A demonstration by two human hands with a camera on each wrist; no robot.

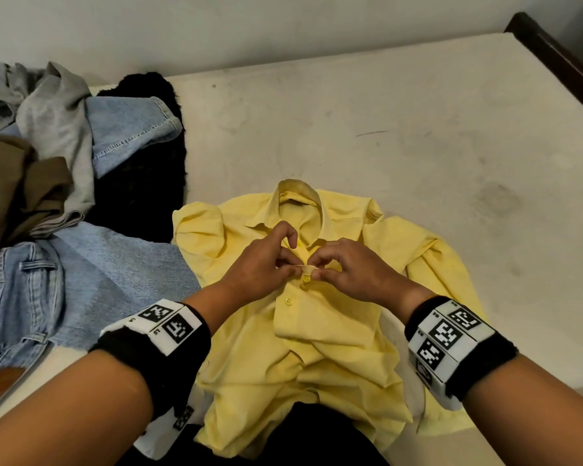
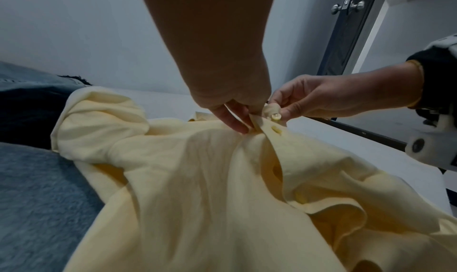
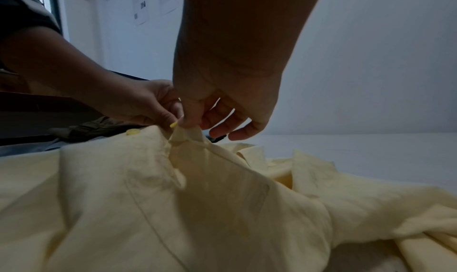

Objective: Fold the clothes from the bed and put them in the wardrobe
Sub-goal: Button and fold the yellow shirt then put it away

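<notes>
A yellow button-up shirt (image 1: 317, 331) lies face up on the white bed (image 1: 418, 129), collar toward the wall. Both hands meet at its placket just below the collar. My left hand (image 1: 266, 260) pinches the placket edge with the buttonhole; in the left wrist view the left hand (image 2: 235, 108) holds that strip beside a button (image 2: 275, 117). My right hand (image 1: 344, 264) pinches the facing edge of fabric that carries the button. In the right wrist view the right hand (image 3: 217, 108) holds a small fold of the shirt (image 3: 197, 198). Two lower buttons sit fastened.
A heap of clothes lies at the left: blue jeans (image 1: 48, 290), a grey garment (image 1: 58, 122), a brown garment (image 1: 11, 186) and a black fuzzy one (image 1: 148, 163). A dark wooden bed frame (image 1: 559, 58) runs along the far right. A door (image 2: 346, 22) stands beyond.
</notes>
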